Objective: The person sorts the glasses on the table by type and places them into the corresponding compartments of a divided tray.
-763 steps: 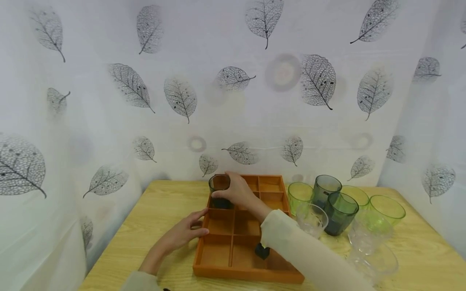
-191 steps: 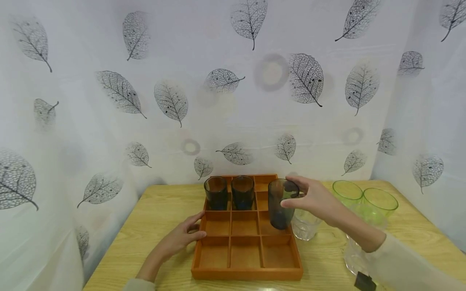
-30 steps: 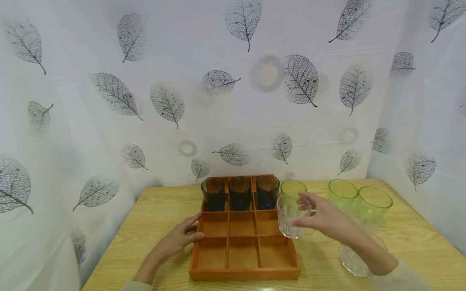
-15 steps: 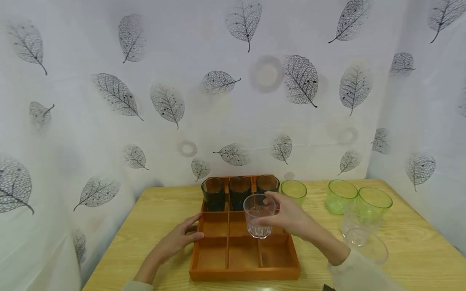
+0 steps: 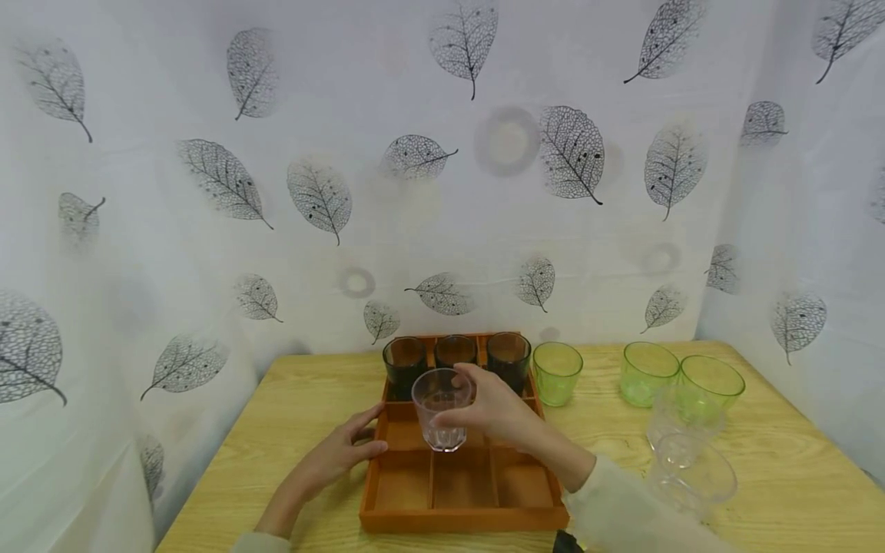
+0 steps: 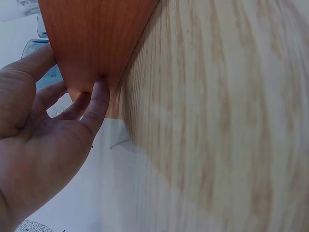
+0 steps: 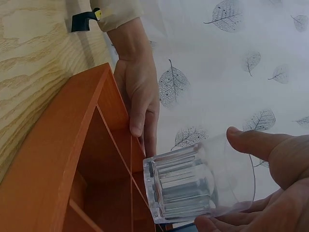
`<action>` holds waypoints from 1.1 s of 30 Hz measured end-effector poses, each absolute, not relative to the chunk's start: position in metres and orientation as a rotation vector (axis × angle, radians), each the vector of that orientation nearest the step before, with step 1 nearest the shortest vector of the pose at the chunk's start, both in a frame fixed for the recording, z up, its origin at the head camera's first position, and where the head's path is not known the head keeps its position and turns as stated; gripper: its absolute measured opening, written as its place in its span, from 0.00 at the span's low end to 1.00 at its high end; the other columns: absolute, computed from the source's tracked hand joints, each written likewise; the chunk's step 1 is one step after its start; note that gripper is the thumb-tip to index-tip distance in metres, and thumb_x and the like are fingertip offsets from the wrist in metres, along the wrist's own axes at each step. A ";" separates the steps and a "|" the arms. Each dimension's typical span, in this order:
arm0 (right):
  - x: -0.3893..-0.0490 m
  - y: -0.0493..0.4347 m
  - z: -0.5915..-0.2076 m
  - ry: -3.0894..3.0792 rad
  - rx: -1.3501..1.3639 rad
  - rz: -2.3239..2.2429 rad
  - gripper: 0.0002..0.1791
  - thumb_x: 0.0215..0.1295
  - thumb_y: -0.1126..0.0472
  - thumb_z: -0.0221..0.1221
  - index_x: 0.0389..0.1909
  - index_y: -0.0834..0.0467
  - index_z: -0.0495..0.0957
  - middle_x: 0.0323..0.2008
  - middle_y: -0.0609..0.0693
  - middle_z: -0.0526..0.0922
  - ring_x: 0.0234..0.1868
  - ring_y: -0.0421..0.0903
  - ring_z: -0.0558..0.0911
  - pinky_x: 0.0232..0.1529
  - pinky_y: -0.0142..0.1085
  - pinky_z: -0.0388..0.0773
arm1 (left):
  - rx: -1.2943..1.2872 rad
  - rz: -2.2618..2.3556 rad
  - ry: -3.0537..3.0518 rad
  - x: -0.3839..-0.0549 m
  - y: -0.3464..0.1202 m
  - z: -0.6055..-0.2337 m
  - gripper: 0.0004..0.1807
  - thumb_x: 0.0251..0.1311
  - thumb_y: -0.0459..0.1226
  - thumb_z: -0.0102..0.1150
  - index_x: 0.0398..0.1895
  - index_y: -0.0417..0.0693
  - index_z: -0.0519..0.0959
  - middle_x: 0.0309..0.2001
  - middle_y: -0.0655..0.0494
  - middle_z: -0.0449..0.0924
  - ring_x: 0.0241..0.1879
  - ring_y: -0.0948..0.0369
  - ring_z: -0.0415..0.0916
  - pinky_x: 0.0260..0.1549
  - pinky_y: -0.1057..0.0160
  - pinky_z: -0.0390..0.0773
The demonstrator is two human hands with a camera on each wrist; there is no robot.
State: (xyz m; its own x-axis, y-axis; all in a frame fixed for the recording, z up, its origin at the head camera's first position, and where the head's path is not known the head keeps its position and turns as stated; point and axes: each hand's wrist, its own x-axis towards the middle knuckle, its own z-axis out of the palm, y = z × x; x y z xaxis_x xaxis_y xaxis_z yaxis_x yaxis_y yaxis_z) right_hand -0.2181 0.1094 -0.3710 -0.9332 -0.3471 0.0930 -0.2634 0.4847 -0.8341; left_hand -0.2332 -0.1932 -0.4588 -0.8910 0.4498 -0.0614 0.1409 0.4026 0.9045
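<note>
my right grip [image 5: 499,408] is holding a clear, fluted, glass-like tumbler [image 5: 430,399] over the orange wooden compartment tray [image 5: 463,521], left grip [image 5: 340,456] touching the tray's wall; i am advising level lowering between dividers [image 5: 432,484].

My remote view: the tray [image 5: 463,521] on the table [image 5: 311,384], before the curtain [image 5: 429,215]; toward its rear, three tumblers [image 5: 405,375]; before these, over the tray, a glass [image 5: 430,407] in the right hand [image 5: 494,407]; touching its left side, the left hand [image 5: 340,453]; just right, one cup [image 5: 557,380]; farther right, other cups [image 5: 648,380].
</note>
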 end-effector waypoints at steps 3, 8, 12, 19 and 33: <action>-0.221 0.101 -0.374 2.608 -0.561 -1.477 0.52 0.56 0.51 0.78 0.74 0.70 0.63 0.58 0.59 0.80 0.53 0.52 0.81 0.53 0.49 0.80 | 0.519 1.477 2.381 -0.234 -0.193 -0.459 0.40 0.74 0.41 0.60 0.83 0.43 0.54 0.80 0.37 0.51 0.72 0.37 0.63 0.67 0.42 0.68; -0.226 0.089 -0.380 2.568 -0.610 -1.521 0.51 0.58 0.52 0.77 0.75 0.70 0.63 0.59 0.60 0.80 0.56 0.55 0.80 0.55 0.52 0.80 | 0.526 1.471 2.379 -0.235 -0.194 -0.460 0.40 0.74 0.41 0.60 0.83 0.44 0.54 0.80 0.38 0.51 0.72 0.38 0.63 0.66 0.43 0.69; -0.229 0.080 -0.382 2.564 -0.635 -1.545 0.50 0.58 0.53 0.77 0.74 0.70 0.63 0.61 0.63 0.79 0.59 0.58 0.79 0.57 0.54 0.79 | 0.540 1.482 2.363 -0.235 -0.195 -0.461 0.39 0.75 0.41 0.60 0.83 0.45 0.55 0.80 0.38 0.51 0.72 0.38 0.64 0.65 0.45 0.70; -0.232 0.063 -0.385 2.562 -0.626 -1.575 0.49 0.59 0.54 0.76 0.74 0.70 0.62 0.64 0.65 0.77 0.62 0.61 0.78 0.60 0.55 0.77 | 0.560 1.504 2.315 -0.236 -0.195 -0.460 0.40 0.75 0.42 0.60 0.83 0.45 0.54 0.80 0.37 0.52 0.70 0.40 0.66 0.61 0.52 0.73; -0.237 0.053 -0.404 2.610 -0.582 -1.525 0.51 0.57 0.53 0.77 0.74 0.71 0.62 0.65 0.66 0.76 0.63 0.62 0.77 0.61 0.57 0.76 | 0.530 1.499 2.316 -0.235 -0.195 -0.459 0.40 0.75 0.44 0.59 0.83 0.45 0.54 0.79 0.35 0.52 0.70 0.39 0.66 0.64 0.42 0.72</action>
